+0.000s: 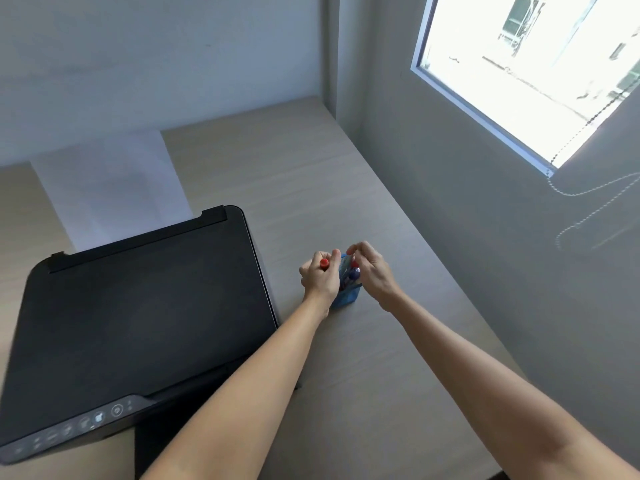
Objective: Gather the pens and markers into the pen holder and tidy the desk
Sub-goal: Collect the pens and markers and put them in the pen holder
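Blue mesh pen holder (346,297) stands on the pale wood-grain desk (311,174), directly below and between the two hands, its lower wall showing under the left wrist. The left hand (320,280) is closed in a fist around a red-capped marker (324,263), whose cap pokes up between the curled fingers (335,255) and the thumb; the marker's body is hidden inside the fist, so whether its lower end is already in the holder cannot be told. The right hand (372,271) hovers over the holder's far rim with its fingertips (351,249) pinched together, touching or nearly touching the top of a light blue item (346,262) that rises from the holder; what that item is cannot be made out. Just under the right hand's fingers a dark blue cap (354,274) stands in the holder, with a bit of red showing beside it. The fingertips of both hands almost meet above the holder.

To the left of the left hand's knuckles sits a black printer (138,306), its edge close to the forearm. Beyond the printer, well away from the fingers, a white sheet of paper (114,188) stands up from its rear. On the wall to the right of the right hand is a bright window (536,64) with a bead chain (588,123) hanging from it
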The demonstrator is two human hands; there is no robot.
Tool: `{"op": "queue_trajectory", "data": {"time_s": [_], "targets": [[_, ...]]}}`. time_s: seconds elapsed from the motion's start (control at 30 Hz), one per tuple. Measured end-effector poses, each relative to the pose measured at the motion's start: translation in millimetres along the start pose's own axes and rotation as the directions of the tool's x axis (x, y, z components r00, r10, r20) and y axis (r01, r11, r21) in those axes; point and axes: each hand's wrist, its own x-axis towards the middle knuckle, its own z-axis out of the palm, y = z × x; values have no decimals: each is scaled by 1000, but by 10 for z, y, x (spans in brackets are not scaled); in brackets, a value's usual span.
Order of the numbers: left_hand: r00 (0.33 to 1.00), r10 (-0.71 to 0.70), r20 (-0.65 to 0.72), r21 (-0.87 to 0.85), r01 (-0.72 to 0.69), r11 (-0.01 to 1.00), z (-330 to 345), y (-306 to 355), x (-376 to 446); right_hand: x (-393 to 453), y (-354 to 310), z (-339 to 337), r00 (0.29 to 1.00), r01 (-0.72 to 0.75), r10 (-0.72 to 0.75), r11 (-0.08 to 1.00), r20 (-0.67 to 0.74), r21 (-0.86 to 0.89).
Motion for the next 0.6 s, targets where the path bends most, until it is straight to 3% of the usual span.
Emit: {"op": "queue_trajectory", "data": {"time_s": [0.13, 0.23, 0.37, 0.6], "targets": [[992, -46, 114, -207, 69, 976, -92, 68, -59, -32, 6, -68, 996, -81, 71, 974, 57, 212], [973, -100, 209, -394, 178, 902, -121, 111, -9, -36, -5, -124, 969, -235, 198, 921, 147, 310], [944, -234, 234, -212, 284, 935, -42, 62, -50, -22, 8, -64, 897, -440, 378, 805, 228, 398], [893, -360, 270, -451, 447, 772, -23, -153, 388, 42, -146, 23, 866, -498, 427, 696, 260, 518]]}}
